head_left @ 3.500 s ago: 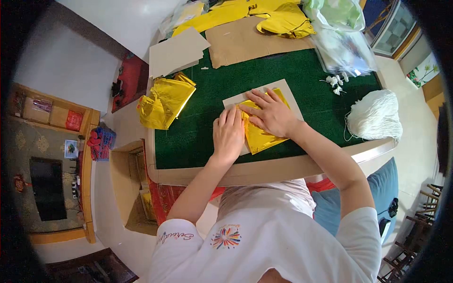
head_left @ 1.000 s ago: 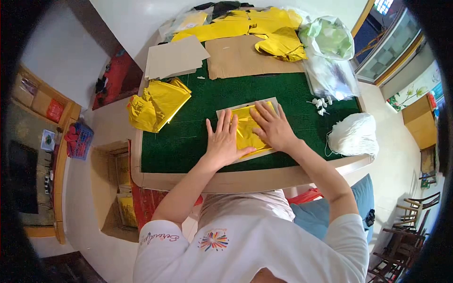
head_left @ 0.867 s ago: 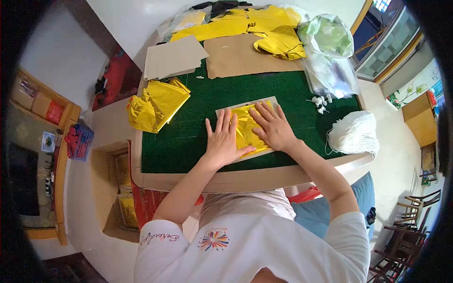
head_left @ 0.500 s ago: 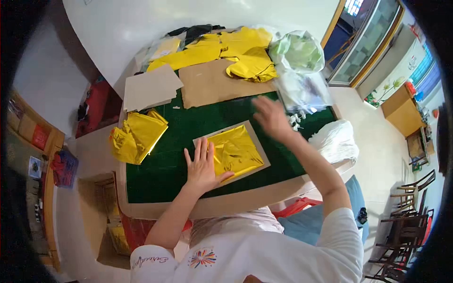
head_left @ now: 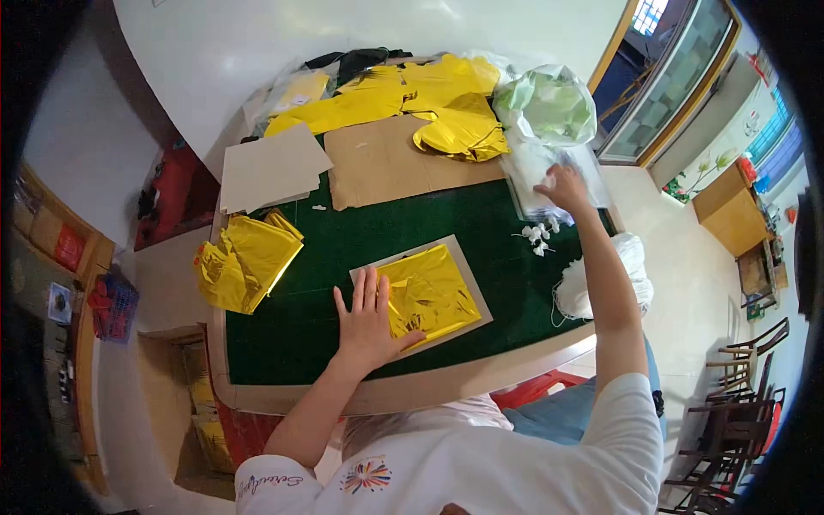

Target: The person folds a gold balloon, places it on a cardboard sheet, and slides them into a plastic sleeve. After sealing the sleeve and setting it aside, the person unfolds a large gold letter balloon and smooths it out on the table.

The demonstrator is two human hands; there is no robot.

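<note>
A folded sheet of shiny gold foil (head_left: pixel 429 292) lies on a grey cardboard piece (head_left: pixel 483 311), whose edges show around it. My left hand (head_left: pixel 367 322) rests flat with fingers spread across the left side of the foil and card. Over at the far right of the table, my right hand (head_left: pixel 565 189) is on the stack of clear plastic bags (head_left: pixel 528 184), fingers apart and slightly bent. Small white pieces with strings (head_left: pixel 539 236) lie just below that hand.
Folded gold foil (head_left: pixel 249 262) sits at the left edge, below grey cards (head_left: pixel 270 167). Behind are brown cardboard (head_left: pixel 369 172), spread gold foil (head_left: pixel 455 94) and an open plastic bag (head_left: pixel 549 107). A white string bundle (head_left: pixel 614 275) lies at the right edge.
My right hand has moved away from above the table's middle, up and right to the clear plastic bags. My left hand has stayed on the folded foil.
</note>
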